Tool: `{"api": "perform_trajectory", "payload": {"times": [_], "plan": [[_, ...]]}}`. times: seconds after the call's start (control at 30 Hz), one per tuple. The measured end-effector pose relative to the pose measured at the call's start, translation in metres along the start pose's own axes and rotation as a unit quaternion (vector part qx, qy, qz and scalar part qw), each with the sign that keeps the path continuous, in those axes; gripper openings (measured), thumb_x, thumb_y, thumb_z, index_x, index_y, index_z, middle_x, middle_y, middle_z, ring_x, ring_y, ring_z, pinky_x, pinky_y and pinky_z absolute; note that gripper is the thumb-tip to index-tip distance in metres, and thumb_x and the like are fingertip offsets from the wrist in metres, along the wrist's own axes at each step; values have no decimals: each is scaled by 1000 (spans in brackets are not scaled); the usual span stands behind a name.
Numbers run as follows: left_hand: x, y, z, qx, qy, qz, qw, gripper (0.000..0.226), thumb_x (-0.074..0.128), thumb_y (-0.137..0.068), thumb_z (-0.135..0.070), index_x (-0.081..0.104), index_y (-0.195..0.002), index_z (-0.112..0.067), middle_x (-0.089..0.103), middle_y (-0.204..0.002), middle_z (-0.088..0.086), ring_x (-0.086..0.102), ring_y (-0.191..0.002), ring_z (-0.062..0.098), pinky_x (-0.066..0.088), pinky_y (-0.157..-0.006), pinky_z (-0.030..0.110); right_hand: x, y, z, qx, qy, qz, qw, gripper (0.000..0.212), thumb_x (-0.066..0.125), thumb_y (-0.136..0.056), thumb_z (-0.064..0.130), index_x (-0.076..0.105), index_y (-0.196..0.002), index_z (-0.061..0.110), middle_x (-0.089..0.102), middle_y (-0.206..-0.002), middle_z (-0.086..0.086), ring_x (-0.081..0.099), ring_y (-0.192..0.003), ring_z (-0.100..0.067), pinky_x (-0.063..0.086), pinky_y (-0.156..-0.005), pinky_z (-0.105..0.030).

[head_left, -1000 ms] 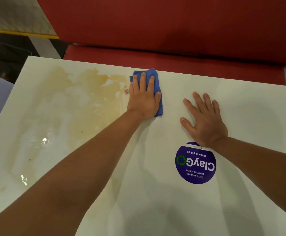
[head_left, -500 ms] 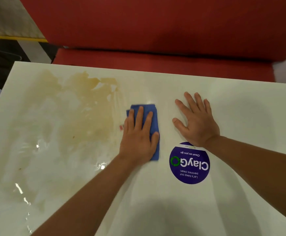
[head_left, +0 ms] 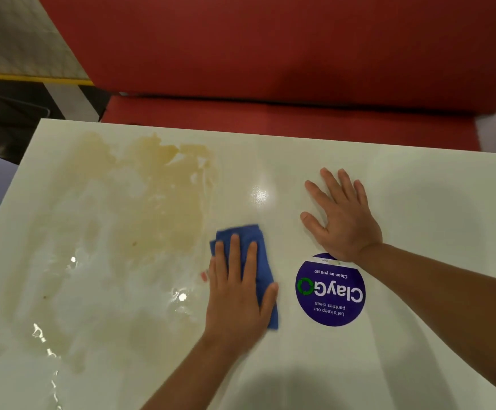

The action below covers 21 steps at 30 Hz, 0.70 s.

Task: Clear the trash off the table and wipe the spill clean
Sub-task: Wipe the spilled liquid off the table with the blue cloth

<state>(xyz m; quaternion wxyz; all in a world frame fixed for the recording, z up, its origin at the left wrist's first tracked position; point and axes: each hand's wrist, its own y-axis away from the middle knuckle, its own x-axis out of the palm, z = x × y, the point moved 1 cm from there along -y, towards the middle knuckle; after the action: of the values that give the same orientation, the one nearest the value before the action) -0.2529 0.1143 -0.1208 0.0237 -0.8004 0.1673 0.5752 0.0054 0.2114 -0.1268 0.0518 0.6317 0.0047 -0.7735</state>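
We press our left hand (head_left: pixel 237 294) flat on a folded blue cloth (head_left: pixel 252 241), fingers straight and slightly apart, thumb out to the right along the cloth's edge. The cloth lies under the palm and fingers, showing beyond the fingertips and along the thumb side. Our right hand (head_left: pixel 342 218) lies flat on the white desk (head_left: pixel 433 217), fingers spread, holding nothing, to the right of the left hand and a little farther from us; the two hands are apart.

The spill (head_left: pixel 152 196), a wide tan stain with wet, glossy streaks, spreads to the left of the left hand, its nearest edge just beside the cloth. A small pink scrap (head_left: pixel 204 275) sits right by the left hand's little finger; we cannot tell what it is.

Just below the right wrist and to the right of the left thumb sits a round purple sticker (head_left: pixel 330 291) reading "ClayGo", upside down to us, with the heel of the right hand over its top edge.

Beyond both hands, past the far edge of the desk, runs a red padded bench seat (head_left: pixel 270 119) with its backrest. Far to the left of the hands we see a pale tiled surface with a yellow edge (head_left: pixel 33 76).
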Motion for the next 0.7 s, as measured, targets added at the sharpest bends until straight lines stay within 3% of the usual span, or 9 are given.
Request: {"api": "perform_trajectory", "payload": {"times": [0.13,0.27,0.43,0.53,0.7], "plan": [[-1,9,5,-2,-2,11,1000,78,34,-101,-63,10,-163,-22,-5,-171,7,-9,-156,35,7,-124,51,1,0,0,-4,-6,-4,1000,73,20,-99,68,30,-159,29,15,-171,-5,8,-157,-33,9,-126,-55],[-18,-73,23,20,-32,-7,999,77,35,-100,-62,16,-163,-21,3,-170,11,-3,-155,39,6,-126,49,2,0,0,-7,-4,-13,1000,72,21,-99,68,31,-159,28,16,-170,-5,9,-157,-33,10,-126,-55],[-34,-142,39,-5,-52,9,999,78,31,-102,-62,7,-163,-20,-3,-170,13,-7,-155,40,2,-126,53,4,0,-1,-4,4,-8,1000,71,23,-100,67,29,-160,29,13,-171,-3,7,-158,-31,8,-127,-54],[-25,-105,34,7,-48,-7,999,77,27,-103,-61,8,-163,-18,-3,-170,13,-7,-155,40,4,-126,53,4,0,-1,-6,0,-12,1000,71,24,-100,66,29,-160,28,14,-171,-4,7,-158,-31,8,-127,-54],[-2,6,7,36,-32,28,998,75,28,-105,-61,5,-163,-21,-7,-171,8,-12,-156,33,8,-126,52,2,0,0,-6,0,-17,1000,72,22,-100,66,30,-160,27,14,-171,-6,7,-157,-32,7,-127,-53]]}}
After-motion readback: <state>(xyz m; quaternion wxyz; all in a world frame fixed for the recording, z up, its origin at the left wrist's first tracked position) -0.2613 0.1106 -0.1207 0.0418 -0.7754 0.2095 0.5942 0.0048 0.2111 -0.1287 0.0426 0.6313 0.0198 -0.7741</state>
